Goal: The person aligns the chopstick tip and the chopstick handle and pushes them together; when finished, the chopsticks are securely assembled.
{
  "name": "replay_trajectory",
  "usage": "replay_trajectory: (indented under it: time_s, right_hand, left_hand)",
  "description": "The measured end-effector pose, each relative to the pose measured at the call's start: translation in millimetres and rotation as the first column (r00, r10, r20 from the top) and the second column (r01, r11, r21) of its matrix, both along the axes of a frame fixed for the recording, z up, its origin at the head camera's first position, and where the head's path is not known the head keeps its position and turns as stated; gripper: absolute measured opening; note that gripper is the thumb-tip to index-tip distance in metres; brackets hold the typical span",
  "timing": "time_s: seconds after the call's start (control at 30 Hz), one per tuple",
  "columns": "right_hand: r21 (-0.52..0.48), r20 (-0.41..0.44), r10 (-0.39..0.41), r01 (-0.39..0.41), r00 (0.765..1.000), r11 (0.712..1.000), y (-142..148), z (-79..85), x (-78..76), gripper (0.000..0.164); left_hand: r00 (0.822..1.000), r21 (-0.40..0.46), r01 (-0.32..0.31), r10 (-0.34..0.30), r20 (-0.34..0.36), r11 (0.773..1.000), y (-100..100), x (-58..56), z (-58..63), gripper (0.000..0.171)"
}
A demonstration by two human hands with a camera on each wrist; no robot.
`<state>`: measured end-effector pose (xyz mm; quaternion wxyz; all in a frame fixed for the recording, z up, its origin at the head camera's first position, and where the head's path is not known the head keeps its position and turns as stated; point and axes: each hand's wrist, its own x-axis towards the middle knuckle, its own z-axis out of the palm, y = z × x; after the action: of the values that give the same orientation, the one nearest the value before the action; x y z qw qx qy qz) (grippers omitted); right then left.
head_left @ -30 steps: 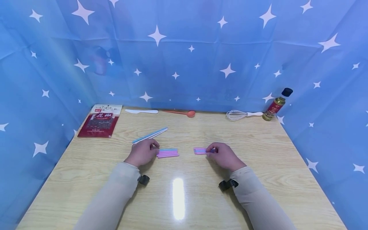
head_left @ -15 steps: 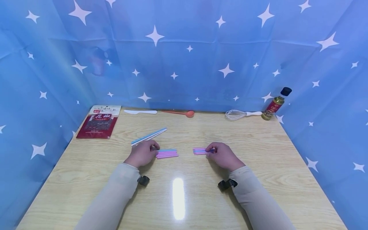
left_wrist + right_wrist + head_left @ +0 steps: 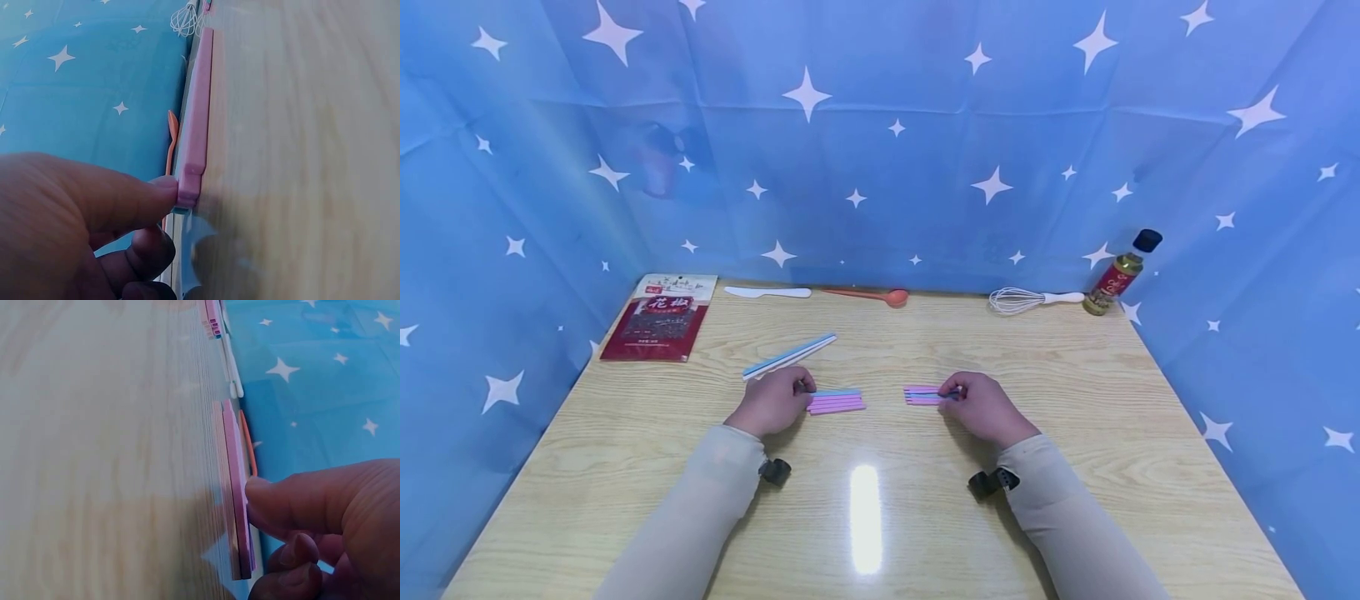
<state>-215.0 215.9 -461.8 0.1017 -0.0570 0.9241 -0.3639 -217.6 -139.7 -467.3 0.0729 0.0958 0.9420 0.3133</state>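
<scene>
While the left hand point(image 3: 771, 402), thumb and fingers curled in, pinches the left end of a row of pink and blue sticks point(image 3: 837, 402), the right hand point(image 3: 988, 408) pinches the right end of a second row point(image 3: 921, 396) in similar colours. Both rows are near the middle of the wooden desk point(image 3: 940, 550), end to end with a gap between them. Just beyond the left hand, some blue and white sticks point(image 3: 792, 356) lie slanted. Along the back, from left to right, are a dark red packet point(image 3: 655, 327), a white knife point(image 3: 767, 292), an orange spoon point(image 3: 896, 297), a whisk point(image 3: 1018, 300) and a black-capped bottle point(image 3: 1112, 285), close to the whisk's handle. Behind hangs a blue curtain point(image 3: 925, 183) with white stars.
</scene>
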Motion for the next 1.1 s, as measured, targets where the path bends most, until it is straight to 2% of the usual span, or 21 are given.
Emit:
replay_trajectory:
  time_s: [0.4, 0.77, 1.1]
  right_hand:
    - [0.028, 0.034, -0.033, 0.032, 0.999, 0.999, -1.1, 0.3, 0.1, 0.01]
    - [0.029, 0.037, -0.043, 0.042, 0.998, 0.999, -3.4, 1.7, -0.4, 0.005]
    - [0.074, 0.029, -0.013, 0.011, 0.999, 0.997, -5.3, 1.0, 0.2, 0.005]
  left_hand:
    - [1.0, 0.003, -0.001, 0.001, 0.022, 1.0, 0.1, -1.7, -4.8, 0.005]
    - [1.0, 0.022, 0.001, -0.001, 0.001, 1.0, 0.4, -1.9, -4.5, 0.006]
    - [1.0, 0.033, 0.0, 0.001, -0.027, 0.999, 0.3, -2.5, -4.7, 0.006]
